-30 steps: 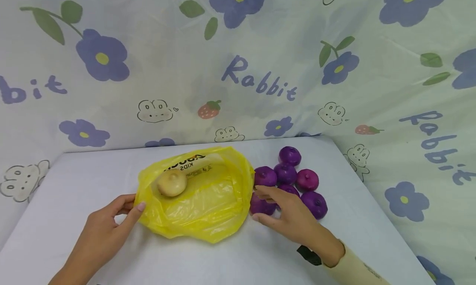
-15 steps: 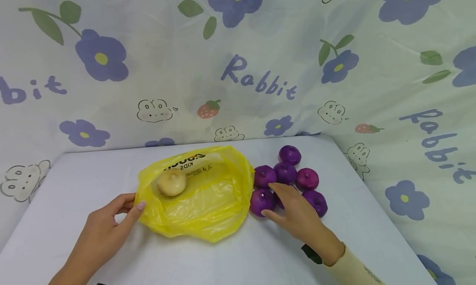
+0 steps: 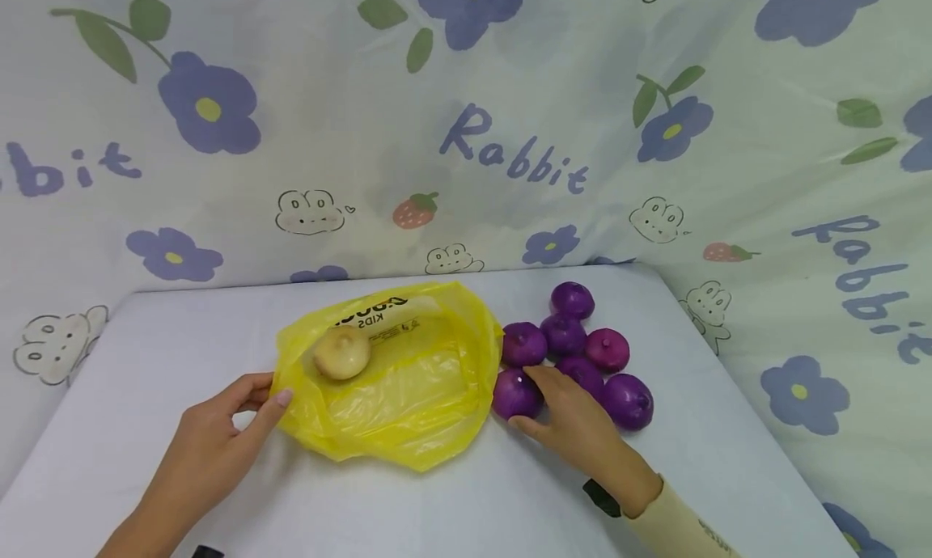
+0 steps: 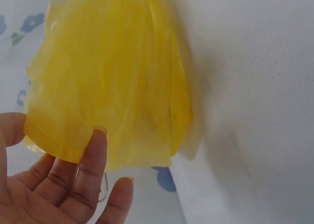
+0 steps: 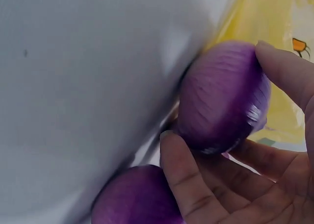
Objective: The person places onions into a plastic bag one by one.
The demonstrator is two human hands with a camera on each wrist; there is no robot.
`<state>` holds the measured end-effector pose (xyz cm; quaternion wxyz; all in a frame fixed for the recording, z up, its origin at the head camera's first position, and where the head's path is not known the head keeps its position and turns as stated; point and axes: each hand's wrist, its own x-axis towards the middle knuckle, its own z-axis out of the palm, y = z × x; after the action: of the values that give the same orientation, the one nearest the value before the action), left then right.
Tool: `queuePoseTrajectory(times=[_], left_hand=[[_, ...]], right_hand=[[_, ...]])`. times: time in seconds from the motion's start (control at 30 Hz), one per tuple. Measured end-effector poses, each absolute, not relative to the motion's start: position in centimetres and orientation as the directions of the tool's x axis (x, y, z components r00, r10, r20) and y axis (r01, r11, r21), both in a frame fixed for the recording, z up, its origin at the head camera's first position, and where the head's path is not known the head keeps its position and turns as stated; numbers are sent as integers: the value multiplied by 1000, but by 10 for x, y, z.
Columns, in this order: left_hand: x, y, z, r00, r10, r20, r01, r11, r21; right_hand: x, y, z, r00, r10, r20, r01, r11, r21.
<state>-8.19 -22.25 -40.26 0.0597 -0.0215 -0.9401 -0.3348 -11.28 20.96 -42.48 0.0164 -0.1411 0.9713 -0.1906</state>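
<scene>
Your left hand (image 3: pixel 218 433) is pinching the left rim of a translucent yellow plastic bag (image 3: pixel 408 416), the thumb pressing on the inside of the film and the fingers lying behind it. The bag is resting on a white-covered table (image 3: pixel 400 517), its mouth gaping toward you and its inner wall showing mirrored black lettering (image 3: pixel 371 322) that includes "KIDS". Inside, toward the left, 1 pale yellow onion (image 3: pixel 344 353) is sitting. Your right hand (image 3: pixel 582 424), below a cream sleeve (image 3: pixel 673 516), is closing its thumb and fingers around 1 purple onion (image 3: pixel 515 395) just right of the bag; in the right wrist view, the thumb is touching its skin and the fingers are curving around the other side. 6 more purple onions (image 3: pixel 628 402) are lying clustered on the far and right sides of that hand. Beyond the table, a white cloth (image 3: pixel 328 121) is hanging, showing blue flowers, strawberries, rabbits and the word "Rabbit".
</scene>
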Motion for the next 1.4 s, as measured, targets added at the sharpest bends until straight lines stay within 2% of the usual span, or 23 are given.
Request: queuePoseTrajectory(times=[0.4,0.8,1.4], left_hand=[[-84,-221,-400,-994,5,112,74,782,619],[-83,-219,-398,-994,1,107,68,781,621],[-78,-221,-401,-993,-8,117,69,766,639]], right_hand=[[-117,206,-431,-972,-235,-13,-205,873,-442],[-110,207,-433,-974,-226,-2,-204,881,-427],[-99,205,-405,-970,-243,-2,-223,892,-394]])
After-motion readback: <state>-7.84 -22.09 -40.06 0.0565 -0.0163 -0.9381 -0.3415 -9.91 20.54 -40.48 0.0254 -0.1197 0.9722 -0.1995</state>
